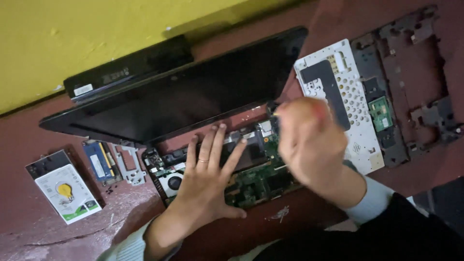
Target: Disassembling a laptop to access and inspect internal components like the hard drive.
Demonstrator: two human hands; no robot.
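— Where's the work?
— On the bared laptop board [251,179], near the screen [183,92]. Left hand [208,179] lies flat, open, empty; right hand [309,145], blurred, seemingly pinches a tool.
— Next?
— Probably loosening; it needs steadiness.

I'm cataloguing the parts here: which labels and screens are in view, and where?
Laptop screen: dark, unlit, above the hands.
Hard drive label: far left, white with yellow circle, green corner.
Memory module label: right of the drive, small white on blue.
Battery sticker: by the wall, small white.
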